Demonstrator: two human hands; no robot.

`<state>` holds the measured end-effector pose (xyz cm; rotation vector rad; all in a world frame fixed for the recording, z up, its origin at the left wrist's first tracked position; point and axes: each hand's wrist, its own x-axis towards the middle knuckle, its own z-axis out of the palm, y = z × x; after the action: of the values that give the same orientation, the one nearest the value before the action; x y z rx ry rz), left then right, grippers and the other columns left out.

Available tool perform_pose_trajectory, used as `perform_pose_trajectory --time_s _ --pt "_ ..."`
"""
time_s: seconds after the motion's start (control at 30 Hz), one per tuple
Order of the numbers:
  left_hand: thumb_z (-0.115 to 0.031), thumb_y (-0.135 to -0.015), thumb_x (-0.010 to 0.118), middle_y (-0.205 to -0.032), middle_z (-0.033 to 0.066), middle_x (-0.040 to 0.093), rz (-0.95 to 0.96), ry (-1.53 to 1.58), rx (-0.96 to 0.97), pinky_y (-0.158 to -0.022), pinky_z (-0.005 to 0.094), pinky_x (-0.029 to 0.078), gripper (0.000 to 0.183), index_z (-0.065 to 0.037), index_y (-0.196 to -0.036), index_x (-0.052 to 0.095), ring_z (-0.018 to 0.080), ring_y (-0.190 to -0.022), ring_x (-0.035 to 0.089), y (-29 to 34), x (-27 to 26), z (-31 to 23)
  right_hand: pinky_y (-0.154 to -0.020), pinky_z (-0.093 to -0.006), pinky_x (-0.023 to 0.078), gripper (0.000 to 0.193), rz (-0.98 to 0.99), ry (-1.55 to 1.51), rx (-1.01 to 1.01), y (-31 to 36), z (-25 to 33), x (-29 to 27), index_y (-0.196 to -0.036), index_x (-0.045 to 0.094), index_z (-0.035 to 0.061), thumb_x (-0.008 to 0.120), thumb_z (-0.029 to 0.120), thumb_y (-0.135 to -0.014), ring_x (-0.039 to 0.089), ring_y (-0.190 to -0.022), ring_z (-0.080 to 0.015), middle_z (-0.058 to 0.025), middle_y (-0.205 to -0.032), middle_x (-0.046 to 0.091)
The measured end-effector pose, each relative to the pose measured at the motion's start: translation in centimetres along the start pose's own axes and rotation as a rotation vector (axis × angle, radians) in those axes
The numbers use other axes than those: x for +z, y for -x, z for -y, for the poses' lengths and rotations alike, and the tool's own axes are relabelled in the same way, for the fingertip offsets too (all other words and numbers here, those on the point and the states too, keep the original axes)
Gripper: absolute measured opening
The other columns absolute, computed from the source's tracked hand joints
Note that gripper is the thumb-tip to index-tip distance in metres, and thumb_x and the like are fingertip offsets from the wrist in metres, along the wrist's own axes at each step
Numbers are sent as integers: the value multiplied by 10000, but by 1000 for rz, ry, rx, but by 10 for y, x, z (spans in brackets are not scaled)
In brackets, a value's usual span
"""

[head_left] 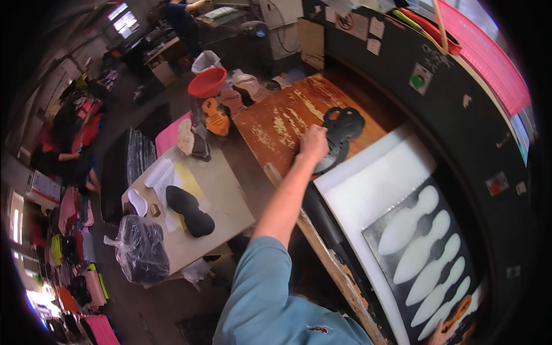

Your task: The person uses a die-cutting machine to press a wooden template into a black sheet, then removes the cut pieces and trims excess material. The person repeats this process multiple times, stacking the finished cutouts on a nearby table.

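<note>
My left hand (pixel 314 144) reaches far forward, its fingers closed at the edge of some black sole-shaped pieces (pixel 345 127) that lie overlapping on a worn orange-brown board (pixel 270 123). At the lower right, my right hand (pixel 441 334) is partly cut off by the frame; its fingers are round the near end of an orange sole-shaped cutting die (pixel 461 309). That die is by the end of a black sheet (pixel 376 230) with several sole-shaped openings, through which the white board (pixel 385 172) under it shows.
A dark machine body with a green button (pixel 418 81) and a red button (pixel 496 184) curves along the right. On the left, a table (pixel 230 198) bears a black sole piece (pixel 190 211) and a plastic-bagged bundle (pixel 141 250). Beyond are a red bowl (pixel 207 82) and other people.
</note>
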<state>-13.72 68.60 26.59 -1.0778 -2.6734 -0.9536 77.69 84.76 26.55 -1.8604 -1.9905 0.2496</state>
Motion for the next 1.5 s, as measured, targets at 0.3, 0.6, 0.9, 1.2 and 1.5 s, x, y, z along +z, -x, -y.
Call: perform_pose_trajectory --time_s 0.3,0.6,0.9,1.2,1.5 --pt "-141 -854 706 -1116 215 655 -88 638 439 -989 524 511 242 11 -1042 685 403 -1078 626 161 50 -180 -1203 -453 433 637 41 380 -102 18 50 -36 -1634 433 17 595 354 -1119 525 -1462 -356 -227 -1626 504" --pt "-191 -854 809 -1439 279 507 586 976 761 -1295 597 290 438 37 -1200 667 505 -1514 375 404 86 -359 -1143 -447 508 422 -62 -7 -131 28 -1 -51 -1456 643 -7 587 221 -1105 632 -1339 -349 -230 -1455 656" --pt "-326 -813 875 -1453 190 545 442 651 915 -1338 575 234 483 -30 -1164 722 420 -1558 362 429 99 -359 -1022 -453 590 294 -318 -300 -553 -1 -91 -15 -1250 790 -12 701 165 -1032 743 -1143 -343 -210 -1217 786" --pt "-283 -735 949 -1395 163 586 454 678 919 -1318 591 282 519 -47 -1149 744 413 -1527 417 420 90 -356 -967 -447 600 280 -341 -233 -498 11 -68 -17 -1187 809 -3 811 158 -957 752 -1058 -344 -191 -1156 793" --pt "-290 -777 921 -1385 147 623 451 716 907 -1311 594 294 435 -76 -1126 776 417 -1516 434 419 92 -353 -863 -434 620 187 -408 -196 -544 12 -65 -29 -1045 840 -7 862 146 -939 766 -911 -344 -174 -1039 808"
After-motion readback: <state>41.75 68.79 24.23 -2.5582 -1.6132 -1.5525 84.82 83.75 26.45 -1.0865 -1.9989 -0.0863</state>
